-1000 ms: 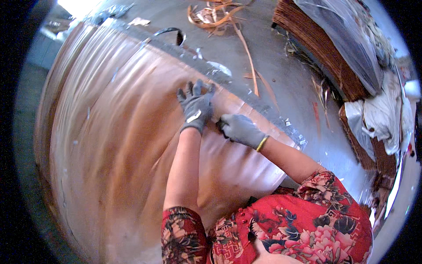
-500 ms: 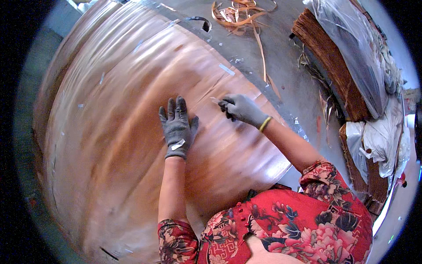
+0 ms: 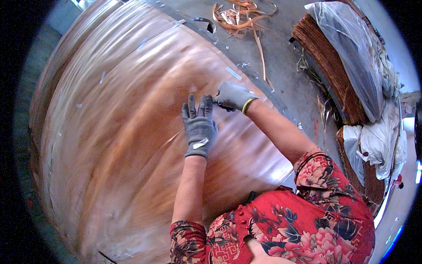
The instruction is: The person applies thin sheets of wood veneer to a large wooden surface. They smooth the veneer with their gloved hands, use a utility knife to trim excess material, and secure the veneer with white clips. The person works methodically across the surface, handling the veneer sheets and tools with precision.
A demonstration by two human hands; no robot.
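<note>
A large thin sheet of reddish-brown wood veneer [image 3: 114,132] lies spread in front of me. My left hand [image 3: 199,127], in a grey glove with a scrap of white tape on its back, lies flat on the sheet with its fingers spread. My right hand [image 3: 233,95], in a lighter grey glove with a yellow cuff, is closed just beyond the left fingertips near the sheet's right edge. It seems to pinch something small, but the frame does not show what. Short pieces of white tape [image 3: 233,73] are stuck on the veneer.
A stack of dark veneer sheets [image 3: 327,66] under clear plastic [image 3: 351,48] stands at the right. Curled veneer scraps [image 3: 239,17] lie on the grey floor [image 3: 281,79] beyond the sheet. White cloth or plastic [image 3: 373,145] is bunched at the right.
My view has shifted, so the sheet and both hands sit lower and further right in the picture. My left hand stayed flat on the veneer; my right hand moved closer to its fingertips.
</note>
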